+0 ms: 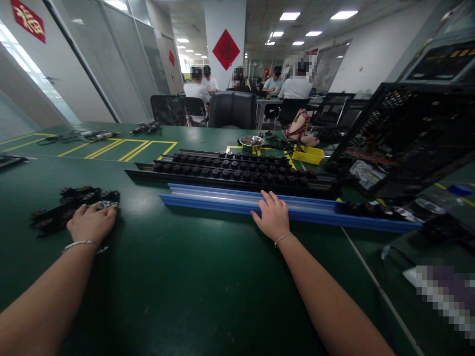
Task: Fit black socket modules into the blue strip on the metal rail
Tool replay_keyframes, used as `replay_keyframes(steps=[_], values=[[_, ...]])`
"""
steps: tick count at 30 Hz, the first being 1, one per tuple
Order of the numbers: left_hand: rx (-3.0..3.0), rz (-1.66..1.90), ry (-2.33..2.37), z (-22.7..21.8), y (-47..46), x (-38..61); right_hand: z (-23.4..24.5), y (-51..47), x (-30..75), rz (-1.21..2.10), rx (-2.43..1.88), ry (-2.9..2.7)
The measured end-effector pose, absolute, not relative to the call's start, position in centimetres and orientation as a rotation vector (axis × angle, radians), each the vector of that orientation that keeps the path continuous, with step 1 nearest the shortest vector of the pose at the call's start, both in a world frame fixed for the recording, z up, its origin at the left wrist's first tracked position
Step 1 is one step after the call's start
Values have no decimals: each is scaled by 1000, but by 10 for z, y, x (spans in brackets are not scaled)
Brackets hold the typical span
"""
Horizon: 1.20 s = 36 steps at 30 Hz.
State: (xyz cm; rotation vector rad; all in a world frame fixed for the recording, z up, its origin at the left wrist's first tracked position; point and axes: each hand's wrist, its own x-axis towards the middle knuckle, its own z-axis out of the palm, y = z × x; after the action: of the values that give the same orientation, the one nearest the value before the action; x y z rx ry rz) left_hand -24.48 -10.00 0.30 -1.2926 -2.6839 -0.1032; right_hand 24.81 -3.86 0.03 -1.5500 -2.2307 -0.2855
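Note:
My left hand (pixel 91 222) rests on a heap of small black parts (pixel 63 205) at the left of the green table (pixel 178 277); its fingers curl over one part with a light label. My right hand (pixel 272 215) lies flat with fingers spread on a long blue rail (pixel 222 200) that runs across the table. Black parts fill the right end of that rail (pixel 371 210). Behind it lie black trays (pixel 230 173) lined with rows of round black components.
A black mesh crate (pixel 408 133) stands at the right. A metal bowl (pixel 251 142) and a yellow tray (pixel 308 155) sit farther back. Yellow lines mark the table. Office chairs and several seated people are in the background.

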Motion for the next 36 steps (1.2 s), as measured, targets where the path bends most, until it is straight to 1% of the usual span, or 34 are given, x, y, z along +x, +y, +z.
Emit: replay_keyframes(steps=[2, 4, 8, 10, 12, 15, 19, 22, 25, 27, 32, 36], values=[[-1247, -53, -2708, 1, -105, -252, 0, -39, 248, -276, -1548, -2231], [-1233, -83, -2686, 1, -107, -252, 0, -39, 248, -274, -1549, -2230], [-1226, -393, -2473, 5, -100, -224, 1, -39, 248, -290, -1558, -2232], [-1295, -576, -2331, 9, -88, -194, 2, -39, 247, -300, -1563, -2237], [-1495, -688, -2171, 13, -74, -154, 2, -40, 247, -305, -1563, -2244], [-1902, -711, -1970, 15, -55, -83, 4, -41, 247, -293, -1544, -2253], [-2178, -609, -1939, 8, -43, -1, 10, -38, 258, -252, -1457, -2205], [-2121, -576, -2004, 2, -41, 25, 13, -29, 284, -370, -1551, -1909], [-2109, -572, -2018, 0, -41, 27, 9, -19, 322, -567, -1756, -1443], [-2120, -576, -2008, 1, -41, 24, 4, -15, 348, -634, -1847, -1220], [-2104, -595, -2004, 1, -41, 23, -2, -16, 391, -594, -1951, -949], [-2096, -605, -1997, -1, -42, 24, 0, -17, 399, -511, -2005, -902]])
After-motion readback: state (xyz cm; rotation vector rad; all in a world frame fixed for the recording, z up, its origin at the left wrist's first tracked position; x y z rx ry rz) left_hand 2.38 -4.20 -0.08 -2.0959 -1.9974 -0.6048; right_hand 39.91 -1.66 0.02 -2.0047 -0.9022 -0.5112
